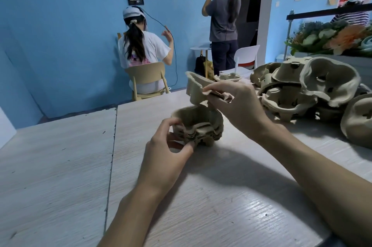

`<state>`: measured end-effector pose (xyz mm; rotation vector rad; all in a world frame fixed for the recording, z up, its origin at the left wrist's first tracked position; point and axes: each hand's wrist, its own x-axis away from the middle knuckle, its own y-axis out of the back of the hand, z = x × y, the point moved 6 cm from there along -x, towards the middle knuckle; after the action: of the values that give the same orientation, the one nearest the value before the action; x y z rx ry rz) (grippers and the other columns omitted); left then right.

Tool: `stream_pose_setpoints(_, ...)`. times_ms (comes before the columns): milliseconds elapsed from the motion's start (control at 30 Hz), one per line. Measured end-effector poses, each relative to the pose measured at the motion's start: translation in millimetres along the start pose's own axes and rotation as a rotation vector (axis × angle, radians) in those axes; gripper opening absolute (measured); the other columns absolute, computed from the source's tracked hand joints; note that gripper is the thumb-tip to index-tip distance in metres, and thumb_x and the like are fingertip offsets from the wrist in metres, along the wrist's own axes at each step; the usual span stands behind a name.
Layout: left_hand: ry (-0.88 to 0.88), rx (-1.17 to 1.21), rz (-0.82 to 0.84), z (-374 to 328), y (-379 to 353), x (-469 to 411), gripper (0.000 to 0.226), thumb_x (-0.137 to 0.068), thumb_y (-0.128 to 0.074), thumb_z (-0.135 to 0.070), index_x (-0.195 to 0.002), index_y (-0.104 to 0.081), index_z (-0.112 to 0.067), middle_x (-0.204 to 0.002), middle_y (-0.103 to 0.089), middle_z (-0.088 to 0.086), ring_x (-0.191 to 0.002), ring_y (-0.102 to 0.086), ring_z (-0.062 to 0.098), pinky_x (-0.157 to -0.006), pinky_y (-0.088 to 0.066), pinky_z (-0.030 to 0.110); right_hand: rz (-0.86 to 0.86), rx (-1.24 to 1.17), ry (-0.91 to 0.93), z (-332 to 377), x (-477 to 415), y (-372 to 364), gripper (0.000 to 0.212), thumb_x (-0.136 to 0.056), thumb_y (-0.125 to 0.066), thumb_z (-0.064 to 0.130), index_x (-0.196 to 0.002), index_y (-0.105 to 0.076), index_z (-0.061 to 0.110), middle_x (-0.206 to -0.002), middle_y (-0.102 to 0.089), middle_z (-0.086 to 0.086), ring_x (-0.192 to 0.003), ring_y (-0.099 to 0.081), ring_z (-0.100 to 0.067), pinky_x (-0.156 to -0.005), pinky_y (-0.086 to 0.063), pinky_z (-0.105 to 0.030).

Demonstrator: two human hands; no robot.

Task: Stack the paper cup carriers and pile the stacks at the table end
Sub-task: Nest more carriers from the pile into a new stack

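At the centre of the tabletop (60, 166), the fingers (170, 124) of the left hand (167, 152) curl round the near-left corner of a short stack (201, 128) of nested paper cup carriers. The thumb sits low and the fingertips are on the rim, steadying the stack where it rests. Just above the stack, toward twelve o'clock, the right hand (239, 106) pinches a single carrier (196, 85) by its thin middle bridge, thumb under and forefinger over, so it hangs tilted. It does not yet touch the stack. At two to three o'clock a heap of loose carriers (302, 89) lies jumbled on the tabletop, some on their sides, some upside down. The carriers look like moulded pulp: probably very light, rough enough not to slip, and stiff in the wells but easy to crease or tear at the thin edges. A hold on the bridge or a firm rim seems safest, and each one likely needs its wells lined up before it nests. Beyond the far edge, a seated person (141, 49) at eleven o'clock and a standing person (223, 21) at one o'clock face away.
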<state>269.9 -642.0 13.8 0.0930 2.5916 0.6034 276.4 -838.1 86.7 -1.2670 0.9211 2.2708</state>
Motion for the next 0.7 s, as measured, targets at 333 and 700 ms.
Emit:
stream_pose_setpoints(333, 0.094, -0.006, -0.015, 1.4, 1.2, 3.6, 0.099, -0.081, -0.082, -0.023, -0.146, -0.013, -0.054, -0.092, -0.07, -0.009, -0.087, -0.068, 0.004, -0.082, -0.052, 0.025, 0.251, -0.066, 0.014, 13.4, 7.3, -19.7, 0.035, -0.073, -0.08, 0.046, -0.101, -0.075, 0.025, -0.085, -0.07, 0.017, -0.093, -0.057, -0.006, -0.087, -0.045, -0.038)
stream_pose_setpoints(700, 0.042, -0.049, -0.026, 4.4, 3.8, 0.7, 0.045, -0.082, -0.081, -0.022, -0.111, -0.056, -0.047, -0.092, -0.07, -0.019, -0.085, -0.069, 0.005, -0.081, -0.058, 0.044, 0.441, -0.151, -0.138, 0.1, 12.3, -27.9, 0.021, -0.085, -0.065, 0.044, -0.09, -0.075, 0.026, -0.088, -0.07, 0.011, -0.091, -0.058, -0.009, -0.077, -0.045, -0.022)
